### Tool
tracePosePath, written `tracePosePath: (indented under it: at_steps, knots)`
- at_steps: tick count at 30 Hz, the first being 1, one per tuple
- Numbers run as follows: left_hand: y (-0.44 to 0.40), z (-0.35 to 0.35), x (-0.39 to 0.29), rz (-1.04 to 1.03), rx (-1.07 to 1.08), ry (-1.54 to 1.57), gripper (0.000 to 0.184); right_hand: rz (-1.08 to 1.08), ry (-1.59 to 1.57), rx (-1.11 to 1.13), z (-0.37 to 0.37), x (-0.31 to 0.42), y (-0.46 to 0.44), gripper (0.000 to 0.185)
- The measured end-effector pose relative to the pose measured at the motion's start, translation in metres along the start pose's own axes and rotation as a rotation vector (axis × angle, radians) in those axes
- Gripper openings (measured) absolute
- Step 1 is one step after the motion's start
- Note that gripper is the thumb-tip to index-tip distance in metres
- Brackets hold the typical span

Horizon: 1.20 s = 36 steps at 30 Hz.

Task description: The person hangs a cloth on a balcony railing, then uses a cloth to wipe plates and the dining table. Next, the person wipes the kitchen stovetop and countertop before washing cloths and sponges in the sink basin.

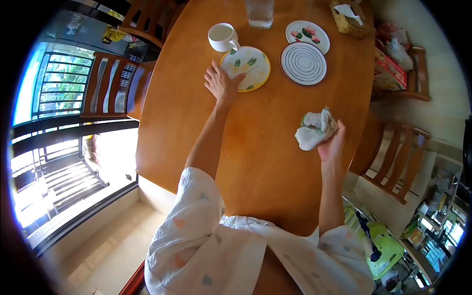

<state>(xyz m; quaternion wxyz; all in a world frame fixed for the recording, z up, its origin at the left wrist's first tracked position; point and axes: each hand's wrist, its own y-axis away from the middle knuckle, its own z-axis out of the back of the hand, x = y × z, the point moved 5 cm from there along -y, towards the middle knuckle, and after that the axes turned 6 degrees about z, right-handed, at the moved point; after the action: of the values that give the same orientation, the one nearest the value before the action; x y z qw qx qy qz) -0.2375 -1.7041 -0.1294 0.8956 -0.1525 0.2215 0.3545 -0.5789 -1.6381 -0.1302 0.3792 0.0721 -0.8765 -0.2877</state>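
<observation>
My left hand is at the left rim of a round plate with a yellow edge and pineapple pattern. Its fingers are spread, with the thumb over the plate's rim; whether it presses on the plate I cannot tell. A white mug stands just beyond that hand, its handle toward the plate. Over the right side of the table, my right hand is closed on a crumpled white cloth with green edging.
A plate with black rings partly overlaps a plate with red flowers. Behind them are a clear glass and a wicker tissue basket. Wooden chairs flank the wooden table.
</observation>
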Motion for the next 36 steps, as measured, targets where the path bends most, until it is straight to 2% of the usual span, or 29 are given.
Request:
tracePosePath:
  at_steps: [1, 2, 4, 5, 6, 7, 8, 10, 12, 13, 14, 16, 18, 20, 21, 22, 24, 25, 26, 28, 29, 30, 32, 33, 35, 36]
  knots:
    - [-0.008, -0.005, 0.008, 0.078, 0.127, 0.004, 0.069, 0.013, -0.045, 0.123, -0.012, -0.002, 0.002, 0.038]
    - [-0.013, -0.004, 0.012, 0.078, 0.131, 0.009, 0.069, 0.023, -0.091, 0.242, -0.020, -0.004, 0.007, 0.036]
    - [-0.015, -0.017, 0.024, 0.214, 0.437, 0.188, 0.061, 0.033, -0.057, 0.251, -0.026, -0.007, 0.007, 0.037]
    - [-0.012, -0.018, 0.032, 0.211, 0.435, 0.196, 0.061, 0.092, 0.091, 0.320, -0.040, -0.005, 0.012, 0.038]
    - [-0.002, -0.020, 0.035, 0.158, 0.534, 0.531, 0.051, 0.151, 0.237, 0.385, -0.053, -0.004, 0.019, 0.039]
    - [0.008, -0.016, 0.035, 0.099, 0.630, 0.862, 0.043, 0.172, 0.245, 0.414, -0.073, 0.001, 0.027, 0.041]
    - [0.023, 0.000, 0.031, 0.093, 0.635, 0.860, 0.043, 0.177, 0.241, 0.410, -0.088, 0.001, 0.029, 0.041]
    - [0.069, 0.037, 0.008, 0.280, 0.802, 1.237, 0.030, 0.647, 0.557, 0.445, -0.120, 0.015, 0.029, 0.040]
    - [0.105, 0.059, -0.004, 0.302, 0.902, 1.259, 0.030, 0.754, 0.658, 0.505, -0.132, -0.002, 0.011, 0.041]
    - [0.117, 0.066, -0.008, 0.323, 0.991, 1.282, 0.030, 0.761, 0.943, 0.516, -0.136, -0.013, 0.014, 0.042]
    - [0.119, 0.071, -0.008, 0.317, 0.995, 1.286, 0.030, 1.063, 1.025, 0.632, -0.147, -0.021, 0.035, 0.041]
    - [0.122, 0.083, -0.008, 0.341, 1.011, 1.372, 0.031, 1.277, 1.213, 0.779, -0.147, -0.042, 0.072, 0.041]
    - [0.125, 0.108, -0.012, 0.402, 0.988, 1.451, 0.031, 1.325, 1.317, 0.956, -0.152, -0.051, 0.133, 0.041]
    - [0.119, 0.116, -0.011, 0.433, 1.093, 1.378, 0.034, 1.355, 1.382, 0.972, -0.152, -0.048, 0.167, 0.043]
    - [0.117, 0.108, -0.006, 0.429, 1.148, 1.260, 0.035, 1.454, 1.381, 0.930, -0.144, -0.045, 0.163, 0.045]
    - [0.124, 0.124, -0.010, 0.431, 1.145, 1.267, 0.035, 1.557, 1.375, 0.886, -0.136, -0.039, 0.162, 0.046]
    - [0.132, 0.165, -0.036, 0.380, 1.264, 1.331, 0.037, 1.249, 1.069, 0.677, -0.114, -0.021, 0.129, 0.040]
    - [0.130, 0.169, -0.032, 0.253, 1.155, 1.314, 0.044, 0.953, 0.858, 0.584, -0.116, -0.003, 0.135, 0.039]
    - [0.139, 0.167, -0.024, 0.248, 1.160, 1.319, 0.044, 0.663, 0.645, 0.483, -0.117, 0.011, 0.145, 0.039]
    - [0.143, 0.171, 0.001, -0.017, 0.639, 1.008, 0.050, 0.675, 0.523, 0.436, -0.115, 0.020, 0.151, 0.041]
    - [0.160, 0.164, 0.010, 0.207, 0.769, 1.230, 0.048, 0.660, 0.404, 0.385, -0.110, 0.022, 0.153, 0.043]
    - [0.173, 0.162, 0.014, 0.209, 0.767, 1.228, 0.048, 0.657, 0.403, 0.386, -0.108, 0.020, 0.157, 0.043]
    - [0.207, 0.168, -0.004, 0.276, 1.119, 1.600, 0.042, 0.572, 0.450, 0.393, -0.101, 0.012, 0.162, 0.046]
    - [0.211, 0.172, -0.010, 0.315, 1.054, 1.676, 0.038, 0.567, 0.451, 0.394, -0.094, 0.008, 0.160, 0.046]
    - [0.207, 0.176, -0.008, 0.311, 0.989, 1.676, 0.035, 0.602, 0.752, 0.438, -0.079, 0.004, 0.154, 0.040]
    - [0.204, 0.179, -0.007, 0.298, 0.924, 1.673, 0.033, 0.601, 0.755, 0.435, -0.074, 0.008, 0.150, 0.040]
